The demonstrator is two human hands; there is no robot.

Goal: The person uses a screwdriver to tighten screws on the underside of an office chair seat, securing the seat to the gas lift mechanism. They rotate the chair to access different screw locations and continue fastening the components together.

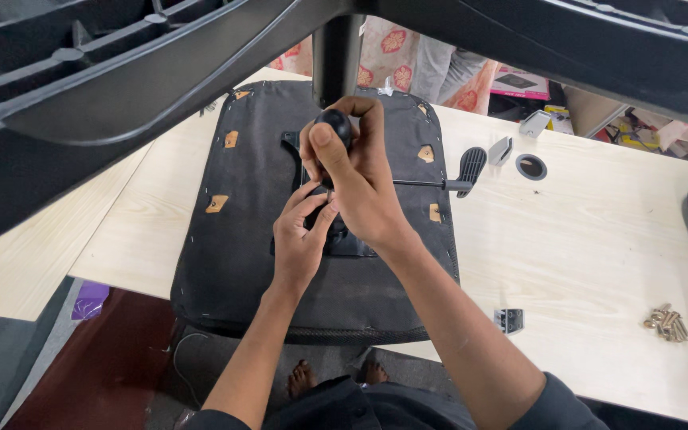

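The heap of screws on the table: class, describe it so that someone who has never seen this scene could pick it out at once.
Start at the pale wooden table bearing the upturned black seat cushion. Go right, past the person's right hand, to the table's near right corner. The heap of screws lies there, brassy and bunched, unlike the small flat silver bracket to its left.

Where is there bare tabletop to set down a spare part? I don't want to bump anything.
The widest free patch of table lies right of the upturned seat cushion, between the lever paddle and the screws. Another lies left of the cushion. It is crowded at the cushion's middle, where the left hand and right hand work.
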